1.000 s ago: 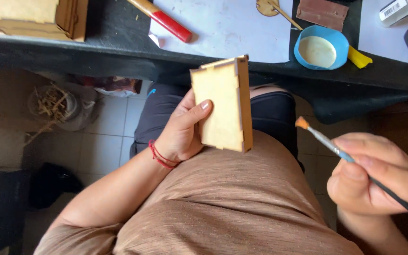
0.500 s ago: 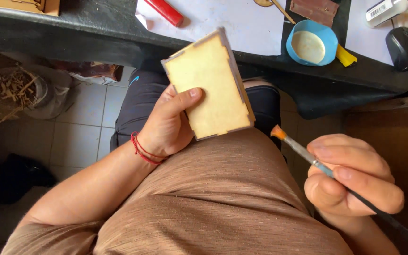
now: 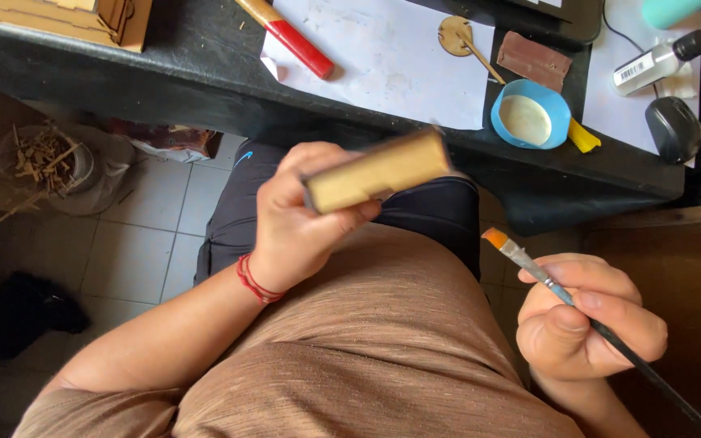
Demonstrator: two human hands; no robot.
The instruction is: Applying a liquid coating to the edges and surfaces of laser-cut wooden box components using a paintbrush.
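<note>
Wood box (image 3: 379, 170) L, brush (image 3: 565, 296) R

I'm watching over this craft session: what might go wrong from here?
The small wooden box is pinched in the left hand over the lap, so it may slip to the tiled floor. The paintbrush in the right hand points its orange tip toward the brown shirt and might smear it.

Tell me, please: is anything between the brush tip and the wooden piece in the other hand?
Nothing visible. The brush in the right hand points up and left toward the wooden piece held by the left hand. Only open air lies between them, above the lap.
</note>
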